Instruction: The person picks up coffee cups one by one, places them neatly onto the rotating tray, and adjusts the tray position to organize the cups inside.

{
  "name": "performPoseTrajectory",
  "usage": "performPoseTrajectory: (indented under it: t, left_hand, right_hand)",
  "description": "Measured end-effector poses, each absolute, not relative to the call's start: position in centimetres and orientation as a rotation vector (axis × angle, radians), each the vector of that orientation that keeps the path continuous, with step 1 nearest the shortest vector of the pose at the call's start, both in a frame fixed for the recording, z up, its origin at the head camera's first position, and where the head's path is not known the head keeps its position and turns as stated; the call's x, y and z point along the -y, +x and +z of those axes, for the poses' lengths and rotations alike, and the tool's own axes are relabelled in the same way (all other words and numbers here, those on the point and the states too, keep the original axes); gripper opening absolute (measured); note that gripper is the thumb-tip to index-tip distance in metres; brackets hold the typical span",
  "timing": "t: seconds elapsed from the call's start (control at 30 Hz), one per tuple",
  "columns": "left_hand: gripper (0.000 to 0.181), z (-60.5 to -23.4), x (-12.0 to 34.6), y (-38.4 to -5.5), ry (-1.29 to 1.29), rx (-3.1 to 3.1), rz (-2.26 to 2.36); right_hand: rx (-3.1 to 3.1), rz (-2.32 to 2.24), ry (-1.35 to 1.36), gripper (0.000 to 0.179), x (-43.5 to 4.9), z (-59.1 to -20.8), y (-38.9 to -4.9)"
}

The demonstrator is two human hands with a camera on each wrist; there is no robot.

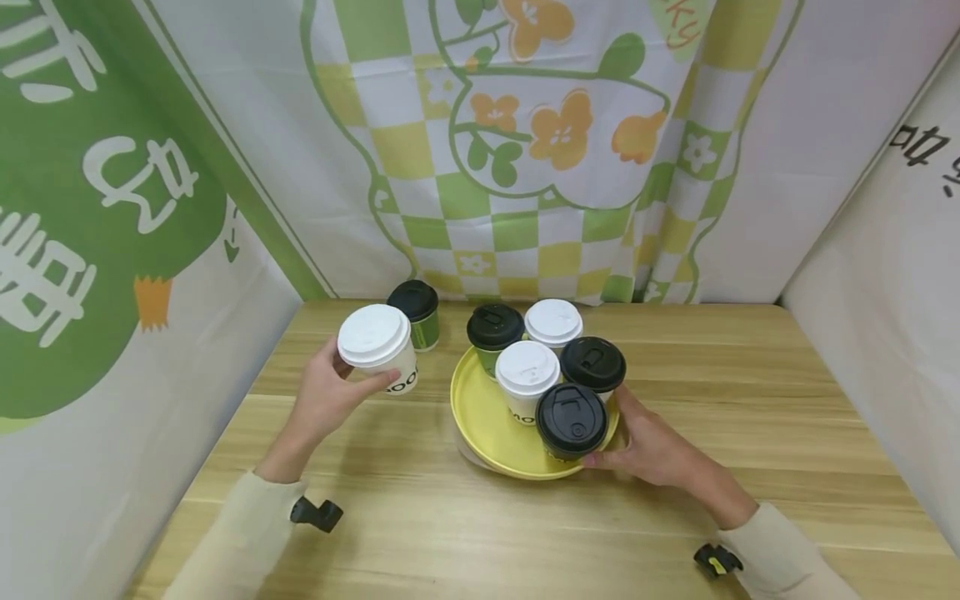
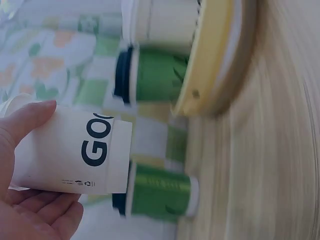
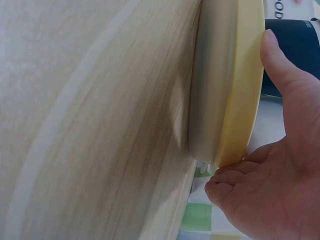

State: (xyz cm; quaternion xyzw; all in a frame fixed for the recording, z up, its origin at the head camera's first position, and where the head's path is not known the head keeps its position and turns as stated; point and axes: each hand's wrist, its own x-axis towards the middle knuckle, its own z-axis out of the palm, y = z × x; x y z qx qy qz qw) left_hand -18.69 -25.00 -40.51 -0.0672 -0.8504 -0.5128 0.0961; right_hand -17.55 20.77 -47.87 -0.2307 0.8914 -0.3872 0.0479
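My left hand (image 1: 330,392) grips a white paper cup (image 1: 401,371) with a white lid, thumb along one side and fingers round the other. The left wrist view shows this cup (image 2: 65,150) raised off the table. Just behind it stands a green paper cup (image 1: 426,332) with a black lid. My right hand (image 1: 652,442) holds the right edge of a round yellow tray (image 1: 480,429). In the right wrist view, its thumb lies at the tray rim (image 3: 245,100) beside a dark cup (image 3: 290,55), and its fingers curl against the rim lower down.
Several lidded cups crowd the tray: a green one (image 1: 491,358), white-lidded ones (image 1: 525,400) and black-lidded ones (image 1: 573,421). A beige base (image 1: 471,454) shows under the tray. The wooden table (image 1: 420,517) ends at a patterned curtain (image 1: 495,225) behind, with cloth walls on both sides.
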Motion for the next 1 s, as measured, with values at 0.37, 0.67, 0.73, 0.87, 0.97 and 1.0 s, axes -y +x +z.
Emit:
performPoseTrajectory:
  t: [0.37, 0.67, 0.73, 0.87, 0.97, 1.0]
  left_hand:
    - [0.087, -40.2, 20.0, -16.7, -0.381, 2.524, -1.600]
    - [0.086, -41.0, 16.6, -15.5, -0.487, 2.501, -1.717]
    - [0.088, -41.3, 16.0, -15.3, -0.493, 2.498, -1.759]
    - [0.087, -42.2, 15.0, -15.0, -0.498, 2.509, -1.802]
    - [0.087, -42.8, 14.4, -14.9, -0.505, 2.514, -1.832]
    - [0.088, -43.0, 14.2, -14.9, -0.501, 2.513, -1.848]
  right_hand:
    - [-2.721, -1.173, -0.723, 0.141, -20.9, -47.9, -17.5]
    - [-2.682, -1.216, -0.742, 0.140, -20.9, -48.0, -17.6]
    - [-2.680, -1.221, -0.746, 0.140, -21.0, -48.0, -17.6]
    - [-2.679, -1.228, -0.747, 0.139, -21.0, -48.2, -17.7]
    - [-2.678, -1.234, -0.747, 0.139, -21.1, -48.2, -17.7]
    - [-2.679, -1.234, -0.749, 0.139, -21.0, -48.2, -17.7]
